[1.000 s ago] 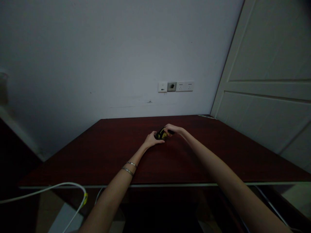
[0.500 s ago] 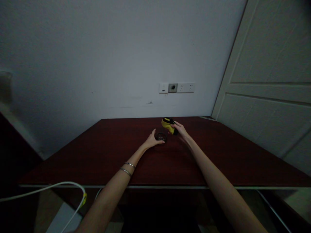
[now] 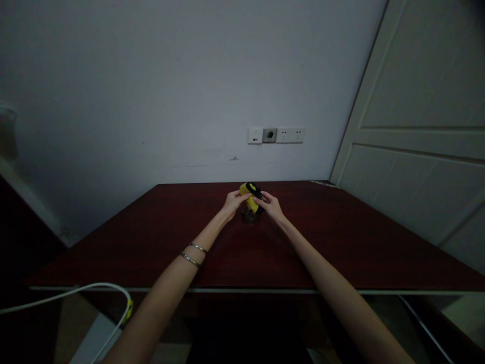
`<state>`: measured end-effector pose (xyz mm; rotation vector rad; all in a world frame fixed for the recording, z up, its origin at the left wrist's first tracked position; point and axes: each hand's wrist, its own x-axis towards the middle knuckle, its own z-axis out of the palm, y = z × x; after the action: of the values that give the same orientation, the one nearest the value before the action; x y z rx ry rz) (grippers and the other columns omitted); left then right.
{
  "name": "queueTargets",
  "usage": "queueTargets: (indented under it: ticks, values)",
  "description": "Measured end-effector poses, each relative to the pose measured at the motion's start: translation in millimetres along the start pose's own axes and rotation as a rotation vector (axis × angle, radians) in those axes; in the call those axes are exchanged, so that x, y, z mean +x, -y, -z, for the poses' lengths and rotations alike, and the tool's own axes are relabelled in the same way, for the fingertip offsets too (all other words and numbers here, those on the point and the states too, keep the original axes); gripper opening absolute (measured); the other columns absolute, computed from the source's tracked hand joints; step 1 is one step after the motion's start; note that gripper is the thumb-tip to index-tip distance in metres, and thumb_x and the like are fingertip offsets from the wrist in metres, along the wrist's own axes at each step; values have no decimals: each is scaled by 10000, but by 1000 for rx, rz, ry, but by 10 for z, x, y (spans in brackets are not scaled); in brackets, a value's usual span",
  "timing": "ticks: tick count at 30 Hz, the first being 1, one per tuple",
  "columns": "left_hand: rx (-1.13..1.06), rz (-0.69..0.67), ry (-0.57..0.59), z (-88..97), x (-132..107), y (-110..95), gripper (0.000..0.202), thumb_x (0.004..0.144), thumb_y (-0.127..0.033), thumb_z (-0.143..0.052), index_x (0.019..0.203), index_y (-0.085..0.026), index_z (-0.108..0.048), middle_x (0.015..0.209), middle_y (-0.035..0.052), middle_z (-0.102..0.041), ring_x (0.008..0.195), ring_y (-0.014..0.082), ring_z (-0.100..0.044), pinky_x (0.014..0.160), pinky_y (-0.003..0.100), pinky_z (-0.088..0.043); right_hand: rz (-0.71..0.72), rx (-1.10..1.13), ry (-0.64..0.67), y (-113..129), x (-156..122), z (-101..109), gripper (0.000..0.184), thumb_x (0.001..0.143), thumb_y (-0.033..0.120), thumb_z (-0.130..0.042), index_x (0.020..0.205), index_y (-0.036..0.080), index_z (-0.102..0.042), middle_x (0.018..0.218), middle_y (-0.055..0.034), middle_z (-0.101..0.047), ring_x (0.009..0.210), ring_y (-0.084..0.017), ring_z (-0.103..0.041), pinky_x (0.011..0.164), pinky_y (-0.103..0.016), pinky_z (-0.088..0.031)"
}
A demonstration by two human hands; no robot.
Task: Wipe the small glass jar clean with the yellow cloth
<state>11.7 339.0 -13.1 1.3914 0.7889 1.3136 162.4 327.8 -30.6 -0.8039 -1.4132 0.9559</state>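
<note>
Both my hands hold a rounded yellow-and-black object (image 3: 251,204), about palm-sized, whose exact kind I cannot make out. My left hand (image 3: 232,203) is closed on its left side, thumb along the yellow part. On the black right side, my right hand (image 3: 272,206) grips it with thumb and fingers. Just under the object stands a small, round, see-through dish (image 3: 249,217) on the dark red table (image 3: 182,227). The object hides part of its top, and I cannot tell whether the two touch.
Behind the table rises a pale wall with a row of sockets (image 3: 290,135). To the right is a white panelled door (image 3: 417,131). A white cable (image 3: 102,285) with a yellow tag loops over the table's front left edge.
My left hand has left the dish and moved up onto the yellow-and-black object. My right hand has brought that object leftward, over the dish.
</note>
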Motion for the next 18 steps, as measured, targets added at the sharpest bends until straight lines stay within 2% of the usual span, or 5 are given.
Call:
queueTargets:
  ticks: [3,5,9,13,18]
  values:
    - [-35,-5,-4,39,52,-67,417,624,-312,-710,955,-69,-637,978,121,-662,872,189,-610,839,330,-450,4,7,-75,-7,-7,80,525,636,420,-663,1077,153,-562,1088,-91,-630,1013,-201,-586,895,-330,-457]
    - [40,54,102,125,99,-161,389,645,-304,-688,949,-67,-634,933,123,-665,809,177,-610,790,320,-457,-13,31,-115,-30,4,198,541,669,444,-633,1125,170,-537,1132,-101,-609,1050,-199,-571,911,-334,-449]
    - [529,87,261,323,224,-410,276,681,-302,-636,862,-94,-656,731,74,-654,665,153,-576,670,271,-442,-141,7,-30,-122,4,349,687,621,425,-686,1232,218,-451,1302,-122,-484,1157,-208,-505,937,-329,-432]
    - [1092,-55,205,401,319,-618,238,593,-308,-693,723,-109,-673,582,25,-592,585,136,-519,586,230,-382,-227,-48,161,-260,-50,231,1006,534,408,-757,1375,238,-231,1443,-156,-258,1255,-251,-397,976,-375,-396]
    - [1180,-40,484,339,327,-745,346,615,-347,-643,884,-133,-683,672,5,-624,571,112,-499,549,217,-341,-178,-173,242,-458,-117,33,1177,479,381,-797,1407,158,-108,1386,-199,-339,1241,-246,-413,1040,-384,-305]
